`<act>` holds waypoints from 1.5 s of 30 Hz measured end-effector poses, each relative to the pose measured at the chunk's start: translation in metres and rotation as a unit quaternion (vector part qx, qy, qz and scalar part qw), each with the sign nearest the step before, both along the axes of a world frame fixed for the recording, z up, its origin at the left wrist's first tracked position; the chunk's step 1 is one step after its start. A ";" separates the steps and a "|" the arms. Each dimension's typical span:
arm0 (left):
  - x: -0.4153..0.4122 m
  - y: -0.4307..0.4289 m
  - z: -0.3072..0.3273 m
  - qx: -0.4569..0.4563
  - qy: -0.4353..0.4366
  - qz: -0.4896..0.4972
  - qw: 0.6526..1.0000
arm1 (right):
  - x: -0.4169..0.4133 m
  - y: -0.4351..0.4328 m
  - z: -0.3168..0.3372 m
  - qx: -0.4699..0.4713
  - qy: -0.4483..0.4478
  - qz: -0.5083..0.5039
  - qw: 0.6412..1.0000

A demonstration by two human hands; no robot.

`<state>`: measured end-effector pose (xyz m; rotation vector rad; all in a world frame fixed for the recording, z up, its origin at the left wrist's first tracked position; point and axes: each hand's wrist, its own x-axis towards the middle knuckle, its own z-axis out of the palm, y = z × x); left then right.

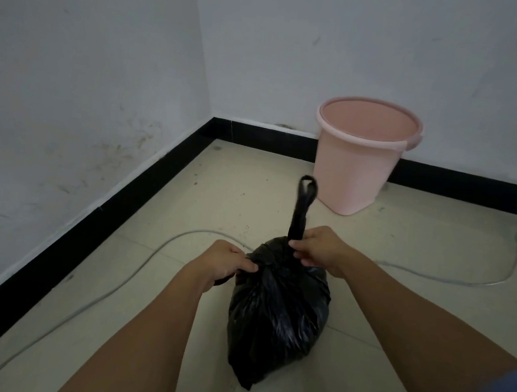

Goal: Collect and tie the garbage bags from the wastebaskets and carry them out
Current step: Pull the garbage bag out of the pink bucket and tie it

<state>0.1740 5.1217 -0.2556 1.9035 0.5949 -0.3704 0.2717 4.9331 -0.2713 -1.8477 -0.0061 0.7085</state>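
**Black garbage bag [278, 308] being knotted in front of the pink wastebasket [361, 161]**

Black film is bulging on the tiled floor [398, 307], nearer the person than the wastebasket, slightly to its left and apart from it. The bag is sitting full, and its neck is bunching into a twist at the top.

The left hand [225, 263] is gripping one gathered end of the neck on the side away from the wastebasket, with its fingers curling tight round the plastic. The right hand [318, 249] is pinching the upright tail [301, 212] at its base between thumb and fingers, on the wastebasket side. That tail is standing as a long strip ending in a small loop, which is reaching toward the wastebasket's foot.

The knot appears to be in the making. Doing it well probably means drawing both ends apart evenly and low against the neck, with the bag's weight resting on the floor. The film looks thin, so a steady pull should be safer than a jerk. A second throw would likely keep the knot from slipping.

Behind the bag, the wastebasket is standing unlined against the black baseboard [256, 135]. A pale cable [154, 252] is trailing across the floor between the bag and the wastebasket, and it is worth stepping over when carrying the bag out.
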 end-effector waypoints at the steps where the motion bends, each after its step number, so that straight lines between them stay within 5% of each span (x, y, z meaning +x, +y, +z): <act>1: 0.000 0.001 -0.002 -0.008 -0.012 0.016 1.000 | -0.002 0.002 -0.003 -0.029 -0.055 -0.001 0.998; 4: -0.002 0.003 -0.010 0.007 -0.020 0.064 0.998 | -0.005 0.014 0.006 0.040 -0.132 -0.076 0.987; 10: 0.010 0.017 0.000 0.072 -0.050 0.128 0.988 | 0.005 0.029 0.034 0.277 0.000 -0.229 0.933; 16: 0.027 0.028 0.060 -0.095 -0.140 0.172 0.970 | 0.029 0.023 0.051 0.075 -0.181 -0.172 0.966; 20: 0.051 0.036 0.122 -0.100 -0.218 0.136 0.961 | 0.036 0.033 0.075 -0.148 -0.263 0.002 0.953; 24: 0.064 0.041 0.189 -0.064 -0.278 0.092 0.954 | 0.048 0.039 0.122 -0.230 -0.255 0.142 0.928; 30: 0.070 0.039 0.243 -0.095 -0.346 0.024 0.933 | 0.034 0.031 0.196 -0.230 -0.222 0.250 0.914; 36: 0.075 0.023 0.233 -0.152 -0.369 -0.004 0.917 | 0.017 0.038 0.179 -0.262 -0.361 0.188 0.875; 41: 0.074 0.048 0.211 0.049 -0.261 -0.001 0.964 | 0.023 0.032 0.182 -0.116 -0.282 0.177 0.936; 45: 0.067 0.059 0.195 -0.032 -0.181 -0.009 0.983 | 0.022 0.030 0.188 -0.068 -0.241 0.171 0.953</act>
